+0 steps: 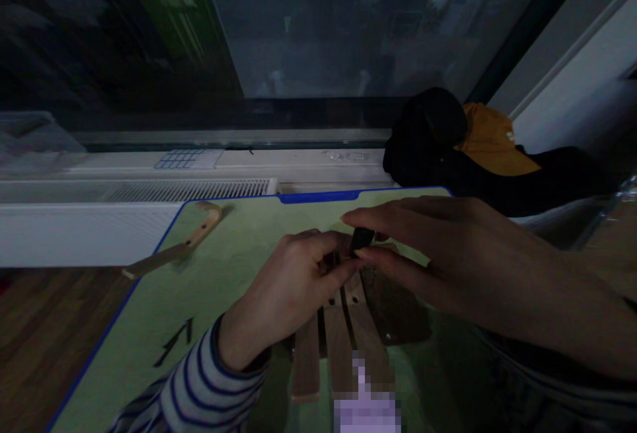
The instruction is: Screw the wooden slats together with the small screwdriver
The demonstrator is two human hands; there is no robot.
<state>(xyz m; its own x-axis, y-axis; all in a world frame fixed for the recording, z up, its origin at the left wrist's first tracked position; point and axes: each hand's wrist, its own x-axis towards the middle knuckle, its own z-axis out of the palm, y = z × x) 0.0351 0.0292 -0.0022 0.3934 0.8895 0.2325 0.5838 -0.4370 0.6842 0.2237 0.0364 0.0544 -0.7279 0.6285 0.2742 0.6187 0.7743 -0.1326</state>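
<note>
My right hand point(438, 241) pinches a small black piece point(362, 241) between thumb and fingers; its exact kind does not show. My left hand point(293, 280) is closed just beside it, thumb and forefinger pressed together near the piece. Whatever its fingers grip is hidden. Under both hands lie several wooden slats point(336, 340) side by side, with dark holes in their upper part. A brown flat board point(398, 304) shows beneath and to the right of the slats.
The green tabletop point(249, 227) has a blue edge. A bent wooden piece point(186, 244) with holes lies at its far left, overhanging the edge. Thin black pieces point(174, 341) rest near my left sleeve. Beyond stand a radiator point(199, 189), dark clothing point(423, 128) and an orange cap point(492, 138).
</note>
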